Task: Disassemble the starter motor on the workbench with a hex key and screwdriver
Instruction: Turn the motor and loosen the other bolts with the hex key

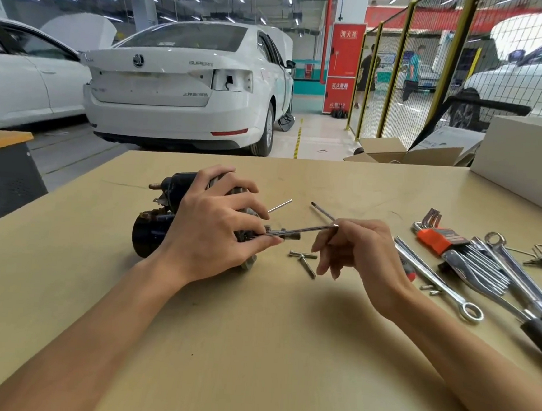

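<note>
Head view: bare tan tabletop nearest, with both forearms reaching in over it. Right hand pinches the end of a long thin rod between thumb and forefinger, other fingers loosely curled. Left hand wraps over the motor, which lies on its side at mid-tabletop, its fingertips touching the rod's other end at the motor. Two bolts lie just beside the right hand. Wrenches and an orange hex key set spread to the right. Farther back sit a white box and an open carton. Beyond, a workshop floor with white cars, a red cabinet, and yellow-framed mesh fencing.
</note>
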A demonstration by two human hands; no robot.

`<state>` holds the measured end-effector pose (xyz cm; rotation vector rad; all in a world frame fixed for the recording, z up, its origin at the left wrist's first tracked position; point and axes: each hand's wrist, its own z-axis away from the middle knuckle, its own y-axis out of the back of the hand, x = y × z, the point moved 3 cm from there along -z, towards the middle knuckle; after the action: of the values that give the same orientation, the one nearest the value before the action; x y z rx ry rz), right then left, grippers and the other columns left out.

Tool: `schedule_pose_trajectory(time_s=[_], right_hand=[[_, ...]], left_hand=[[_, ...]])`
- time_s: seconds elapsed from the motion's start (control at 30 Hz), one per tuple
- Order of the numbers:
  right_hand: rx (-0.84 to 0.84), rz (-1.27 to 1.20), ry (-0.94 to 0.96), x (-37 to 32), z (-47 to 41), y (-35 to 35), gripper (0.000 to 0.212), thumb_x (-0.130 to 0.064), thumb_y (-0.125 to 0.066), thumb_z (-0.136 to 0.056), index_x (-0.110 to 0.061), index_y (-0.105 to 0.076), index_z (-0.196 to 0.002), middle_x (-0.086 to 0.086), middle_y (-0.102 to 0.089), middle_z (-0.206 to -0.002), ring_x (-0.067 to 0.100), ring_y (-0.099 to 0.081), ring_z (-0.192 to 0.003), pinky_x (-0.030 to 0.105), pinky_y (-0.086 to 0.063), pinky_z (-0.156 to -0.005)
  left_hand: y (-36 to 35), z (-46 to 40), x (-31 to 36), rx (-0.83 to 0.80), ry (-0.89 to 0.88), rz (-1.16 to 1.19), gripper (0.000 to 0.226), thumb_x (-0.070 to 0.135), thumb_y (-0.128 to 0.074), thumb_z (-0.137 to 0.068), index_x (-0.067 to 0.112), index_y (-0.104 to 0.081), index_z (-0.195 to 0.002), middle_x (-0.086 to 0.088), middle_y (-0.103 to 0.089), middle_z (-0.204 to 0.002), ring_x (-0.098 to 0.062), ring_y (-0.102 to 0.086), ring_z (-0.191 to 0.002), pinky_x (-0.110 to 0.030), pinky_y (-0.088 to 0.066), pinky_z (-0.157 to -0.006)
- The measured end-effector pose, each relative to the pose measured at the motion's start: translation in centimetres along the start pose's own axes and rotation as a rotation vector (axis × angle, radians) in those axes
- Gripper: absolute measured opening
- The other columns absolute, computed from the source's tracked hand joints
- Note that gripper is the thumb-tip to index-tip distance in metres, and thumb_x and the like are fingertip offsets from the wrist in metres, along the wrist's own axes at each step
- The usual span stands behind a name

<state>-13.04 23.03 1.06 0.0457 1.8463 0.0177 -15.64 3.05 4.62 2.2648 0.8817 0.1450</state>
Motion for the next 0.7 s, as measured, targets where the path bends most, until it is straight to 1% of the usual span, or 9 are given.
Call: schedule_pose_trajectory(time_s=[0.1, 0.2, 0.27, 0.33, 0.37, 0.47, 0.5, 0.57, 0.7], right_hand=[[-0.005, 0.019, -0.035, -0.06, -0.02, 0.15, 0.044, 0.008, -0.035, -0.082, -0.007, -0.068, -0.057, 0.016, -0.059, -0.053, 0.026, -0.059, -0.046, 0.027, -0.041, -0.042], [-0.002, 0.024, -0.052, 0.10, -0.05, 0.33, 0.047, 0.010, -0.036, -0.085, -0.009, -0.071, -0.062, 0.014, -0.063, -0.060, 0.024, -0.060, -0.046, 0.025, -0.041, -0.041], [0.015, 0.022, -0.067, 0.22, -0.09, 0.26, 0.046, 0.008, -0.037, -0.090, -0.012, -0.076, -0.076, 0.011, -0.066, -0.064, 0.023, -0.060, -0.047, 0.024, -0.043, -0.040], [0.045, 0.036, -0.135, 0.40, -0.14, 0.18, 0.035, -0.004, -0.038, -0.099, -0.010, -0.073, -0.096, 0.008, -0.067, -0.064, 0.022, -0.060, -0.046, 0.024, -0.043, -0.040], [0.056, 0.042, -0.201, 0.53, -0.15, 0.17, 0.033, -0.015, -0.038, -0.102, -0.008, -0.070, -0.096, 0.007, -0.065, -0.061, 0.022, -0.059, -0.045, 0.023, -0.041, -0.039], [0.059, 0.014, -0.360, 0.92, -0.02, 0.25, 0.058, -0.047, -0.039, -0.102, -0.014, -0.060, -0.060, 0.004, -0.049, -0.048, 0.018, -0.044, -0.038, 0.020, -0.032, -0.037], [0.058, -0.013, -0.354, 0.79, 0.03, 0.16, 0.058, -0.050, -0.043, -0.100, -0.017, -0.054, -0.053, 0.001, -0.042, -0.047, 0.016, -0.037, -0.039, 0.019, -0.029, -0.037], [0.026, -0.032, -0.271, 0.53, 0.06, 0.04, 0.054, -0.043, -0.051, -0.100, -0.021, -0.047, -0.051, -0.002, -0.034, -0.050, 0.013, -0.029, -0.042, 0.018, -0.026, -0.037], [-0.036, 0.062, -0.100, 0.32, 0.32, -0.43, 0.044, -0.035, -0.053, -0.101, -0.016, -0.047, -0.062, -0.003, -0.041, -0.051, 0.010, -0.035, -0.042, 0.016, -0.031, -0.041]], left_hand=[[-0.04, 0.02, 0.05, 0.006, -0.017, -0.003, 0.037, 0.054, -0.066, -0.084, 0.023, -0.078, -0.067, 0.013, -0.074, -0.086, -0.020, -0.065, -0.099, -0.047, -0.038, -0.103], [0.02, -0.11, 0.00, 0.005, 0.006, 0.014, 0.041, 0.056, -0.062, -0.085, 0.024, -0.078, -0.066, 0.013, -0.074, -0.087, -0.018, -0.064, -0.099, -0.044, -0.036, -0.104], [-0.05, -0.07, -0.05, 0.017, 0.003, 0.013, 0.041, 0.055, -0.062, -0.086, 0.023, -0.078, -0.066, 0.013, -0.074, -0.087, -0.018, -0.064, -0.099, -0.044, -0.037, -0.104], [-0.07, -0.06, -0.05, 0.034, -0.010, 0.005, 0.040, 0.054, -0.063, -0.085, 0.023, -0.077, -0.065, 0.014, -0.074, -0.087, -0.018, -0.065, -0.098, -0.044, -0.038, -0.103], [-0.05, -0.10, -0.03, 0.034, -0.009, 0.006, 0.040, 0.054, -0.063, -0.085, 0.022, -0.077, -0.064, 0.014, -0.074, -0.086, -0.018, -0.065, -0.098, -0.045, -0.038, -0.103], [0.01, -0.16, 0.00, 0.012, 0.011, 0.009, 0.037, 0.054, -0.068, -0.082, 0.023, -0.077, -0.064, 0.013, -0.074, -0.086, -0.019, -0.065, -0.099, -0.045, -0.038, -0.103], [-0.01, -0.08, -0.01, 0.015, 0.008, 0.006, 0.035, 0.053, -0.071, -0.080, 0.023, -0.076, -0.064, 0.013, -0.074, -0.086, -0.019, -0.065, -0.099, -0.046, -0.038, -0.103], [0.02, 0.00, -0.06, 0.018, -0.005, -0.009, 0.032, 0.050, -0.074, -0.079, 0.022, -0.076, -0.063, 0.014, -0.074, -0.086, -0.019, -0.066, -0.099, -0.047, -0.039, -0.102], [-0.04, -0.09, 0.04, 0.005, 0.022, -0.027, 0.033, 0.052, -0.073, -0.079, 0.023, -0.076, -0.064, 0.012, -0.074, -0.086, -0.020, -0.065, -0.100, -0.046, -0.038, -0.103]])
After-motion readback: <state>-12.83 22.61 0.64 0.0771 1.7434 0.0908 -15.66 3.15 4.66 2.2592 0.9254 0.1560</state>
